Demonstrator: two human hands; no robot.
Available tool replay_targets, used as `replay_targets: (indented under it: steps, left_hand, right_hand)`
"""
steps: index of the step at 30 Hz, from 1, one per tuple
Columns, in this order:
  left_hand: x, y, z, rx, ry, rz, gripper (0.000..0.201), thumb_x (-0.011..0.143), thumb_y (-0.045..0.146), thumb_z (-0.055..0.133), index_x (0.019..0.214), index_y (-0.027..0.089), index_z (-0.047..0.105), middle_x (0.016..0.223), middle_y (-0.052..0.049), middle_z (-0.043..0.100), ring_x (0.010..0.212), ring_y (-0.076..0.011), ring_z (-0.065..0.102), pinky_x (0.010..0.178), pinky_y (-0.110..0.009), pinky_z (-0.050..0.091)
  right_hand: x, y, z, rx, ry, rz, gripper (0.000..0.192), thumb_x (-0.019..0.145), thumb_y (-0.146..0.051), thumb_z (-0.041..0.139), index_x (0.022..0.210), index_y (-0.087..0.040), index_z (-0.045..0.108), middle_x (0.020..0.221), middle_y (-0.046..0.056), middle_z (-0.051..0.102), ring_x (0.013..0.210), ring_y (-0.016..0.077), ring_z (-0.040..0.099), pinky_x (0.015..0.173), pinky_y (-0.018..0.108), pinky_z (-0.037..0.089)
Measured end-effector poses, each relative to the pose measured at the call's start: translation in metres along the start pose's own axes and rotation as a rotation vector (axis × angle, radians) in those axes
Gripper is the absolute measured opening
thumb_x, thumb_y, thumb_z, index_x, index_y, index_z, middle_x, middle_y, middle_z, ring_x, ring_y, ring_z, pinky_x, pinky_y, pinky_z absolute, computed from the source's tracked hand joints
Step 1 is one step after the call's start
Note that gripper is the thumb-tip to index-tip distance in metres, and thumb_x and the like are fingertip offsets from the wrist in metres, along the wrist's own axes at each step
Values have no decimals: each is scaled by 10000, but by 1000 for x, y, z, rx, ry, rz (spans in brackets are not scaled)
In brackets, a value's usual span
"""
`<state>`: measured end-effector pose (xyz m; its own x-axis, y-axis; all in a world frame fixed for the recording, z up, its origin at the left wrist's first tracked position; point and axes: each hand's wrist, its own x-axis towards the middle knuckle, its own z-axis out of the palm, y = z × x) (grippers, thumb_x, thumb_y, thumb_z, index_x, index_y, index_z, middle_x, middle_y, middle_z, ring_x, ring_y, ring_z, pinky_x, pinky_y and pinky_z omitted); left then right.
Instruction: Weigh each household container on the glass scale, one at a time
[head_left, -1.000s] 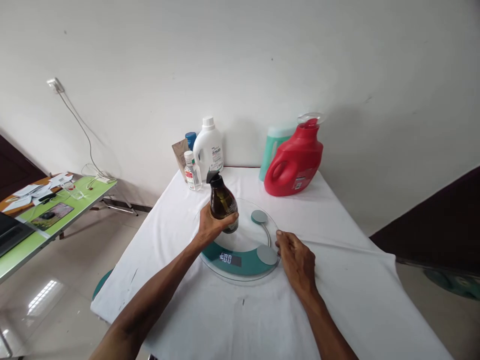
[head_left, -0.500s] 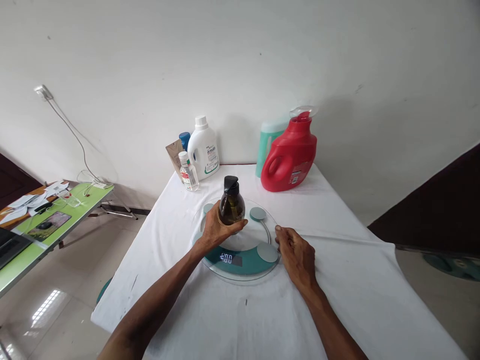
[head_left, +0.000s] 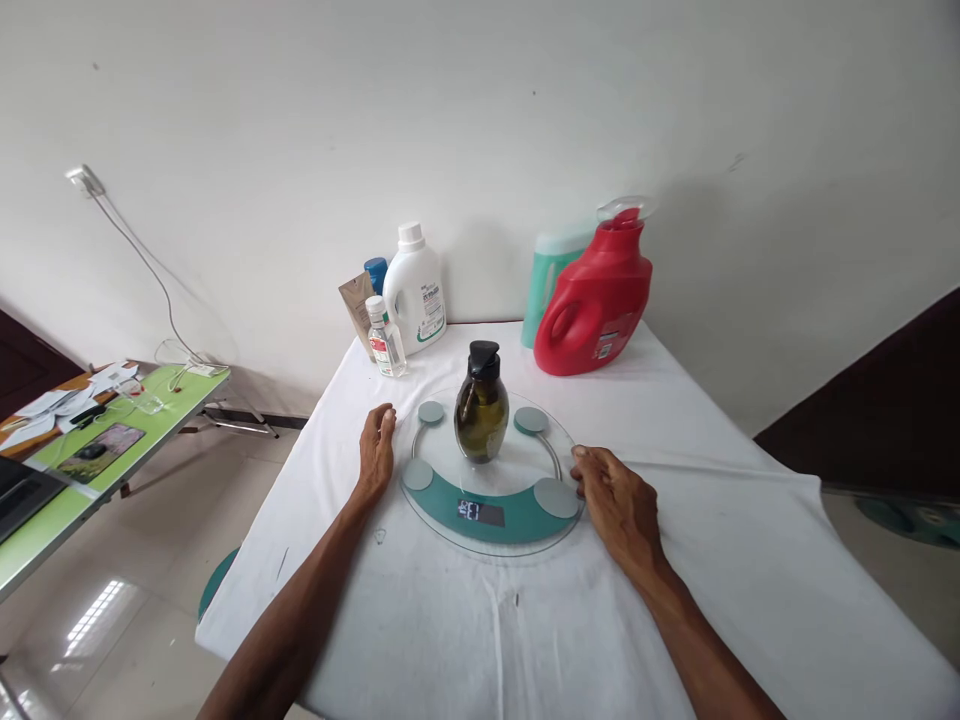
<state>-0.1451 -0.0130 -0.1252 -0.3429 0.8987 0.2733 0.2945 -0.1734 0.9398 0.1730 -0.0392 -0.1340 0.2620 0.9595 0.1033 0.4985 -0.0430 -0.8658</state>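
A dark olive pump bottle (head_left: pixel 482 418) with a black pump head stands upright on a round glass bathroom scale (head_left: pixel 480 528). The scale has a green band, grey pads and a small lit display with characters I cannot read surely. My left hand (head_left: pixel 376 450) is at the scale's left side, holding nothing, thumb and fingers raised and apart from the bottle. At the right rim, my right hand (head_left: pixel 616 500) has its fingers curled, with thumb and forefinger at the glass edge.
At the table's back left stand a white jug (head_left: pixel 416 295), a clear bottle (head_left: pixel 386 342), a brown tube (head_left: pixel 355 305) and a blue-capped item. A red jug (head_left: pixel 600 305) and a green bottle (head_left: pixel 541 290) stand back right. A green desk (head_left: pixel 157 395) is at far left.
My left hand has let go of the pump bottle and drawn back to the left. The bottle now rests on the scale, and the display has changed. My right hand stays at the rim.
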Motion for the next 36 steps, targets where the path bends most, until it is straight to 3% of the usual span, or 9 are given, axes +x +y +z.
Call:
replay_targets:
  steps: [7, 12, 18, 36]
  left_hand:
    - [-1, -6, 8, 39, -113, 16, 559, 1005, 668, 429, 1244, 209, 641, 1280, -122, 699, 1181, -263, 672, 1073, -439, 509]
    - [-1, -9, 8, 54, -101, 17, 549, 1024, 650, 398, 1238, 203, 634, 1243, -123, 707, 1149, -263, 670, 1052, -451, 512]
    - [0, -11, 8, 62, -97, 20, 543, 1024, 658, 389, 1213, 210, 631, 1224, -114, 704, 1097, -252, 682, 1027, -440, 515]
    - [-1, -7, 8, 136, -116, 22, 497, 1026, 625, 392, 1151, 216, 644, 1202, -96, 708, 1041, -236, 687, 989, -408, 508]
  right_hand:
    - [-4, -10, -2, -22, 0, 14, 458, 872, -650, 399, 819, -243, 602, 744, 66, 702, 651, 239, 645, 662, 358, 474]
    - [-5, -13, -4, -52, -3, 10, 438, 873, -643, 402, 799, -256, 592, 677, 51, 664, 643, 243, 630, 673, 364, 481]
    - [-3, -4, 0, -64, -6, -11, 428, 900, -633, 396, 820, -257, 586, 767, 66, 718, 678, 249, 666, 692, 368, 478]
    - [-2, 1, 2, -84, -22, 5, 441, 888, -655, 372, 865, -267, 580, 768, 61, 703, 694, 265, 651, 754, 399, 465]
